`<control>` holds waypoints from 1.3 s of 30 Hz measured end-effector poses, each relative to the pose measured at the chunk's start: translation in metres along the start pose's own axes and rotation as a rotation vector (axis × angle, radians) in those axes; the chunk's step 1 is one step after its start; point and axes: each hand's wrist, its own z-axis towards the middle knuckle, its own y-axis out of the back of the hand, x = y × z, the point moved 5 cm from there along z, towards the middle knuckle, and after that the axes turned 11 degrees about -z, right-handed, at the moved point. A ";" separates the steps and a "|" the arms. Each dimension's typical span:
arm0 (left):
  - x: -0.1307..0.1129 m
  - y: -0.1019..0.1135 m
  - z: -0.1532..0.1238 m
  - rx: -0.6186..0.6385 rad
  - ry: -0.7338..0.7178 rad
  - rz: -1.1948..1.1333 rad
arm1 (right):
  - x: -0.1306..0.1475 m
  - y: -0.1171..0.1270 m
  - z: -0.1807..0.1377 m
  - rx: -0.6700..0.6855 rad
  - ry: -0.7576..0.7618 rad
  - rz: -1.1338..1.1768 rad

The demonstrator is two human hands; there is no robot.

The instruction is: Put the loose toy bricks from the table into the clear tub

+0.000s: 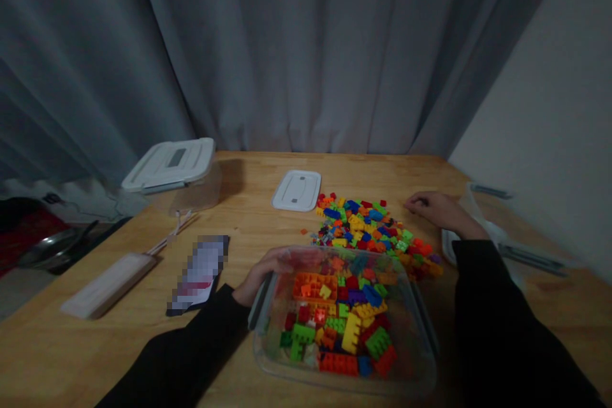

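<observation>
A clear plastic box [344,386] stands close in front of me with a heap of toy building bricks [351,331] inside. My left hand [265,271] grips its far left corner, fingers over the rim. Beyond the box lies a loose pile of small colourful building bricks [358,223], partly hidden by the box's far wall. To the right of that pile, my right hand [437,209] is just over or on the table, fingers loosely bent, with a gap by the thumb. Nothing shows in it.
A white lid [297,190] lies behind the pile. A lidded clear box [174,169] stands back left, near a phone [201,274] and a white power strip [109,284] with a cord. Another clear container [530,258] is at the right, by the wall.
</observation>
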 end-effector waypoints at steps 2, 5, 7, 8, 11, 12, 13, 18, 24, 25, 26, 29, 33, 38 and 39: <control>0.000 0.000 0.000 -0.001 0.002 -0.008 | -0.013 -0.017 0.005 0.112 -0.023 -0.057; 0.000 -0.001 0.000 0.007 0.004 -0.012 | -0.027 -0.038 0.006 0.274 -0.090 -0.106; -0.001 -0.002 0.000 0.014 0.010 -0.012 | -0.032 -0.045 0.005 0.332 -0.136 -0.131; -0.001 -0.002 0.000 0.016 0.010 -0.010 | -0.033 -0.046 0.004 0.345 -0.150 -0.139; -0.001 -0.001 0.001 0.009 -0.005 -0.002 | -0.032 -0.046 0.002 0.369 -0.170 -0.152; -0.001 0.000 0.001 0.004 -0.013 -0.003 | -0.032 -0.046 0.001 0.378 -0.172 -0.153; 0.000 0.001 0.001 0.002 -0.019 -0.005 | -0.032 -0.046 0.000 0.388 -0.172 -0.152; 0.002 0.004 0.001 0.001 -0.026 -0.001 | -0.032 -0.049 -0.002 0.427 -0.167 -0.128; 0.002 0.005 0.001 0.014 -0.036 0.016 | -0.038 -0.051 0.000 0.425 -0.178 -0.132; 0.002 0.005 0.001 0.017 -0.034 0.020 | -0.038 -0.051 -0.001 0.426 -0.176 -0.128; 0.002 0.005 0.001 0.020 -0.031 0.025 | -0.039 -0.052 -0.001 0.429 -0.175 -0.126; 0.002 0.006 0.001 0.018 -0.018 0.028 | -0.040 -0.053 -0.002 0.450 -0.174 -0.119; 0.001 0.003 0.000 0.007 -0.016 0.001 | -0.040 -0.054 -0.002 0.459 -0.170 -0.120; -0.001 -0.001 -0.001 -0.004 -0.013 -0.021 | -0.037 -0.054 -0.003 0.483 -0.152 -0.123; -0.002 -0.001 -0.001 -0.002 -0.017 -0.024 | -0.036 -0.054 -0.003 0.487 -0.152 -0.124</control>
